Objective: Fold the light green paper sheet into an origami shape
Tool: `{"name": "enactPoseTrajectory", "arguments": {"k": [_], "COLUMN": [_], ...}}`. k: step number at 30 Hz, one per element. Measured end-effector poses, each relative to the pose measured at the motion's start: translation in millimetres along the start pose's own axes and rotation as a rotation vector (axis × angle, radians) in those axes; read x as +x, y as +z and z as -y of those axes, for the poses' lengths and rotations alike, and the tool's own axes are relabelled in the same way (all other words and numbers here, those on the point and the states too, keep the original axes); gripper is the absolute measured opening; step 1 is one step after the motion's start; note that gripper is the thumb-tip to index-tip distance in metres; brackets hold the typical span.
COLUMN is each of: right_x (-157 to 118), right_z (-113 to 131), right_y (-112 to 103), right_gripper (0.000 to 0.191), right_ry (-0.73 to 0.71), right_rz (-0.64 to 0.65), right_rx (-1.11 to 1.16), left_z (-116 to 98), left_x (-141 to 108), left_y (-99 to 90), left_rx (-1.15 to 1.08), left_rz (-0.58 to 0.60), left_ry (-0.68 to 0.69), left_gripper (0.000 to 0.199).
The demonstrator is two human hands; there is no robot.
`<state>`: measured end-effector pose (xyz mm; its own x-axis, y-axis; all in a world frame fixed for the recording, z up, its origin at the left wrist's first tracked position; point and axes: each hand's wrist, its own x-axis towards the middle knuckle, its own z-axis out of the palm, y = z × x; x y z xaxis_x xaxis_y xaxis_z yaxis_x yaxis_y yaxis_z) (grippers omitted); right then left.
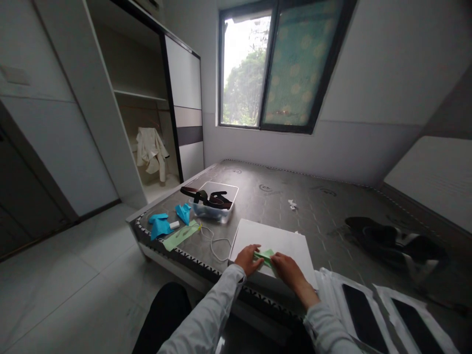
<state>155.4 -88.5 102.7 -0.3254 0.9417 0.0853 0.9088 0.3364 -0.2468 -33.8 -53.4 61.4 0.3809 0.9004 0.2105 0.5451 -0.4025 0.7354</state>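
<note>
Over a white box (291,241) at the bed's front edge, a small folded piece of light green paper (266,255) is held between both hands. My left hand (250,259) pinches its left end, and my right hand (285,268) grips its right side. Left of the box, a flat green strip (180,236) with dark marks lies on the mattress. Beside that strip are two folded blue paper pieces (160,226) (183,213) and a small white block (174,225). A white cable (212,241) curls between the strip and the box.
A clear plastic bin (212,212) holding dark straps stands behind the blue pieces. White packets with black panels (363,309) lie at the right front. A dark bag (398,241) rests farther right on the mattress (258,196). Small white bits (292,204) lie behind the box.
</note>
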Motion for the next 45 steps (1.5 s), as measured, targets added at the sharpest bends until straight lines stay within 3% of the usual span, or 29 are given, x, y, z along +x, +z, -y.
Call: {"name": "enactPoseTrajectory", "arguments": {"k": [6, 9, 11, 14, 16, 20, 26, 32, 37, 45], "right_x": [-2, -6, -11, -17, -20, -24, -33, -43, -39, -34], "right_z": [10, 16, 19, 22, 23, 19, 18, 15, 1, -10], "right_y": [8, 15, 15, 7, 0, -9, -18, -16, -6, -3], "right_gripper": [0.023, 0.019, 0.018, 0.022, 0.03, 0.033, 0.037, 0.037, 0.042, 0.054], "right_ry": [0.109, 0.195, 0.253, 0.348, 0.367, 0.307, 0.234, 0.097, 0.205, 0.352], "right_rz": [-0.123, -0.296, -0.4, -0.497, -0.501, -0.477, -0.347, -0.276, -0.334, -0.365], "right_rx": [0.025, 0.211, 0.327, 0.474, 0.552, 0.726, 1.083, 1.045, 0.958, 0.975], "left_z": [-21, -33, -41, -50, -55, -64, -72, -71, -64, -47], "left_x": [0, 0, 1, 2, 0, -8, -23, -27, -17, -8], "left_y": [20.8, 27.8, 27.7, 23.0, 19.1, 12.4, 3.4, -2.0, 0.4, 6.3], "left_rx": [-0.132, -0.208, -0.289, -0.441, -0.472, -0.417, -0.396, -0.436, -0.378, -0.537], "left_rz": [-0.158, -0.171, -0.16, -0.24, -0.33, -0.415, -0.336, -0.281, -0.195, -0.024], "left_ry": [-0.302, -0.379, -0.379, -0.318, -0.291, -0.205, 0.001, -0.056, -0.249, -0.169], "left_gripper": [0.072, 0.053, 0.035, 0.048, 0.057, 0.052, 0.045, 0.034, 0.031, 0.031]}}
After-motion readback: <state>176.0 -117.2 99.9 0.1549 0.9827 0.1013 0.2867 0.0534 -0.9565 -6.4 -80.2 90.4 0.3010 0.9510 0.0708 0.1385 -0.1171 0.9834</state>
